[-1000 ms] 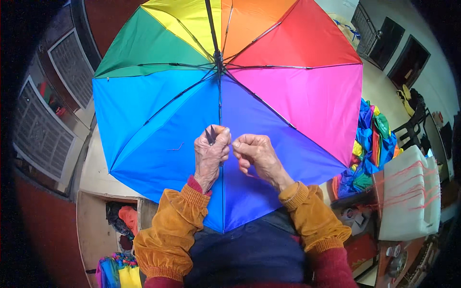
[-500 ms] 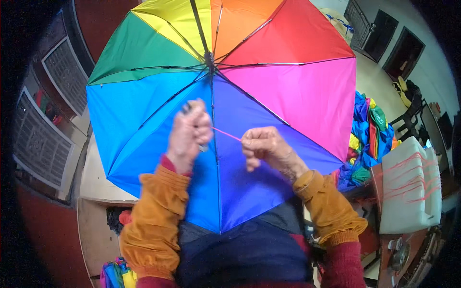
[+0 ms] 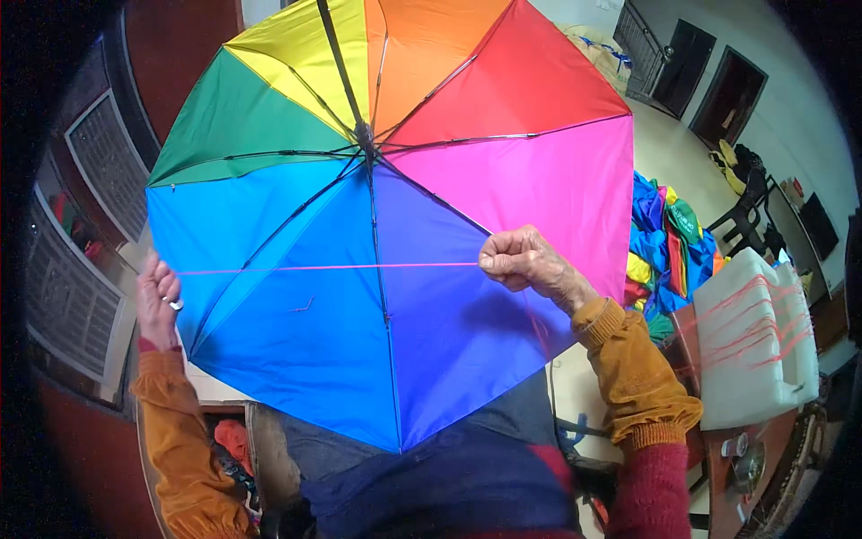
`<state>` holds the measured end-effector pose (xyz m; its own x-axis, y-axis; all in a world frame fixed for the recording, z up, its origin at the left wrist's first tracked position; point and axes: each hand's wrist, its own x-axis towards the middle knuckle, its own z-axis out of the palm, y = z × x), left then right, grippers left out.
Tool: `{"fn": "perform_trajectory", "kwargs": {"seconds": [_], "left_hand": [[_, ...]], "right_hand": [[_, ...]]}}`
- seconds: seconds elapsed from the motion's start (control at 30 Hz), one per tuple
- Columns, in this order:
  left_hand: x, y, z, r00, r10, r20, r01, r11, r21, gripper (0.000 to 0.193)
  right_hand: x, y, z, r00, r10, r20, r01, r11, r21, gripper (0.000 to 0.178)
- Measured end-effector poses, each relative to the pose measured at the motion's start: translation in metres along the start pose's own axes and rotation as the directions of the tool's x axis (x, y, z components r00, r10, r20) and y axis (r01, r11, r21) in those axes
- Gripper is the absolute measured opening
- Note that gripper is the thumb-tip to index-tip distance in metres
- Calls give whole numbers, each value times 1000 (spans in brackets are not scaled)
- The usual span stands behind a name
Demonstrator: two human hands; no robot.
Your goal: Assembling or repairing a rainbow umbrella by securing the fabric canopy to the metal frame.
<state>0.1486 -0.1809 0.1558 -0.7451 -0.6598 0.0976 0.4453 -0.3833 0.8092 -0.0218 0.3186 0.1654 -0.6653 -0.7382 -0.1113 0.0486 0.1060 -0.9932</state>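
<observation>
A pink thread [image 3: 359, 267] runs taut, nearly level, between my two hands, across the inside of an opened rainbow umbrella [image 3: 296, 359]. My left hand [image 3: 159, 301], closed on the thread's left end, is out at the umbrella's left edge; something silvery shows at its fingers. Over the violet and pink panels, my right hand [image 3: 532, 268] pinches the other end, and a loose pink strand hangs below it. The umbrella's dark ribs meet at a hub [image 3: 365, 139] on the dark shaft [image 3: 337, 54]. A small bent pale strand [image 3: 303, 307] shows against the blue panel.
To the right lies a heap of multicoloured umbrella cloth [image 3: 664, 242]. A white plastic container [image 3: 754, 346] draped with pink threads stands on a reddish table [image 3: 754, 481]. An open compartment [image 3: 235, 440] at lower left holds red and dark items. Farther back is a dark chair [image 3: 750, 211].
My left hand has swung far left, drawing the thread out long. My right hand has shifted slightly right and still pinches it. The umbrella appears a little lower and farther left in view.
</observation>
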Motion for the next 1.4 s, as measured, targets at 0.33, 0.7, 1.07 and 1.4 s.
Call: {"fn": "perform_trajectory", "kwargs": {"seconds": [0.33, 0.7, 1.07, 1.4], "left_hand": [[2, 79, -138, 979, 4, -206, 9, 998, 61, 38], [-8, 115, -224, 872, 160, -462, -115, 986, 125, 36], [-4, 147, -229, 822, 269, -501, -193, 961, 199, 29], [19, 180, -276, 820, 335, -464, -187, 923, 336, 21]], "right_hand": [[4, 2, -6, 1000, 22, 4, -21, 993, -114, 16], [7, 18, -18, 999, 34, 2, -33, 982, -185, 17], [5, 37, -21, 993, 118, -19, -120, 982, -146, 17], [2, 45, -17, 996, 45, -78, -68, 941, -331, 20]]}}
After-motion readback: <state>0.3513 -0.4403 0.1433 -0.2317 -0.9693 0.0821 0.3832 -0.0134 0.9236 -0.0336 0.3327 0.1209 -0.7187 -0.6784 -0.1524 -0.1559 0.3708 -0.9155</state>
